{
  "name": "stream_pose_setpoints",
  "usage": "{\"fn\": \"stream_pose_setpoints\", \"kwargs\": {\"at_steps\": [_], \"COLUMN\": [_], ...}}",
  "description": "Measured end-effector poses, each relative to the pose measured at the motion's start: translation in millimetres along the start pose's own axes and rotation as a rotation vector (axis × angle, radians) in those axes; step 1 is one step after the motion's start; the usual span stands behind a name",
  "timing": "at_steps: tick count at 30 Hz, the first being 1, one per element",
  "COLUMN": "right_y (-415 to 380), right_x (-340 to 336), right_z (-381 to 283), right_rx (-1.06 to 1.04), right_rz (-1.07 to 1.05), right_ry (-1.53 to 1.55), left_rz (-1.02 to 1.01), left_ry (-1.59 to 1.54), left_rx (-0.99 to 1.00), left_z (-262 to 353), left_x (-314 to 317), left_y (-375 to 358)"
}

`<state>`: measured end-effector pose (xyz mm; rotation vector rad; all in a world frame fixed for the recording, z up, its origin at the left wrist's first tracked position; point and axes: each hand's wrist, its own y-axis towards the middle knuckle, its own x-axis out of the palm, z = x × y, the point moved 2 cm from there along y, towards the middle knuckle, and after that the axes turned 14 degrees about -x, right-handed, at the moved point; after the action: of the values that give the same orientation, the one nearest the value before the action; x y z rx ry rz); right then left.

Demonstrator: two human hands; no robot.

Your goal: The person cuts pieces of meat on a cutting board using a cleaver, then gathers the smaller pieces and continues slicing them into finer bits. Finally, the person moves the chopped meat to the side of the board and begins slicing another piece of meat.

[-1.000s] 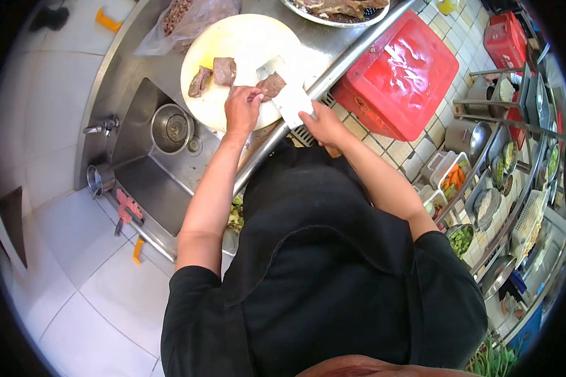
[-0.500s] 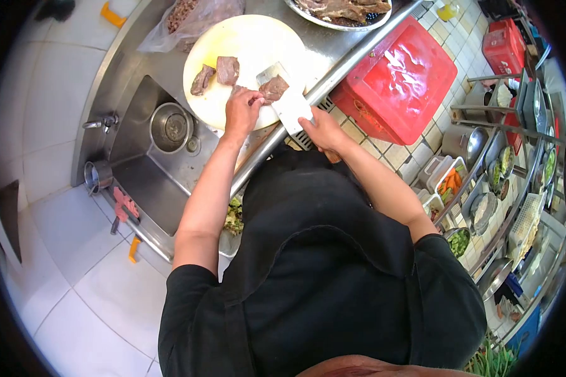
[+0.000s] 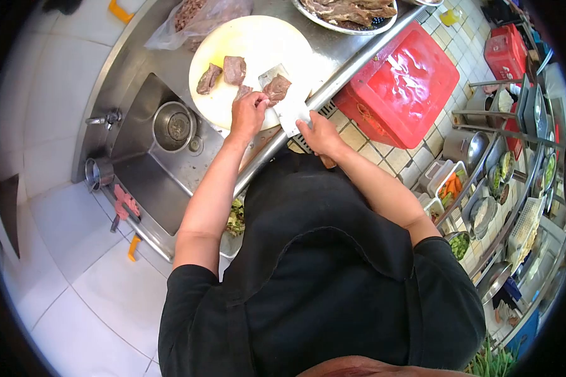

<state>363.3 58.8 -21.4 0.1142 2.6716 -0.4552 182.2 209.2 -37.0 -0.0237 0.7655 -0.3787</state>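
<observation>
On a round, pale cutting board [image 3: 258, 34] lie several chunks of brown meat. My left hand [image 3: 249, 114] is closed, its fingertips pinching the near edge of one meat chunk [image 3: 277, 89]. In my right hand [image 3: 322, 134] is a broad-bladed cleaver [image 3: 289, 118], gripped at its wooden handle, which pokes out below the palm. Its wide blade lies over the board's right side, and the pinched chunk overlaps the blade in this view. Two larger meat chunks [image 3: 234, 70] sit to the left, and a smaller piece shows just above my left fingers.
A metal sink [image 3: 141, 166] with a pot [image 3: 173, 127] in it is on the left. Beyond the board are a plastic bag of meat [image 3: 217, 14] and a bowl of cooked meat [image 3: 352, 12]. A red lidded bin [image 3: 399, 81] stands at right, before shelves of vegetables and pans.
The view has shifted slightly, so the board and sink sit a little farther right. Both hands keep their grips, with the pinched meat chunk still over the blade.
</observation>
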Motion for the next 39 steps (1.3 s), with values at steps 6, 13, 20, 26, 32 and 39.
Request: {"fn": "stream_pose_setpoints", "kwargs": {"at_steps": [6,13,20,26,32,39], "right_y": [14.5,20.3,-9.0,-35.4,-28.8,-36.2], "right_x": [22.1,24.9,-7.6,-36.2,-19.8,-52.8], "right_z": [-0.9,-8.3,-19.2,-10.7,-3.2,-19.0], "right_rx": [-0.100,-0.063,-0.101,-0.087,-0.082,-0.151], "right_rz": [0.123,0.127,0.000,-0.170,-0.116,-0.155], "right_ry": [-0.077,-0.078,-0.107,-0.221,-0.178,-0.230], "left_rz": [-0.031,-0.069,-0.015,0.048,-0.020,0.003], "left_ry": [0.016,0.019,0.025,0.101,0.058,0.073], "left_rx": [-0.056,-0.069,0.037,0.200,0.134,0.194], "left_z": [4.5,7.6,4.1,-5.0,-1.9,-3.6], "left_x": [-3.0,-9.0,-4.6,-2.5,-7.5,-7.8], "left_y": [0.1,4.4,-0.4,1.9,4.5,4.9]}}
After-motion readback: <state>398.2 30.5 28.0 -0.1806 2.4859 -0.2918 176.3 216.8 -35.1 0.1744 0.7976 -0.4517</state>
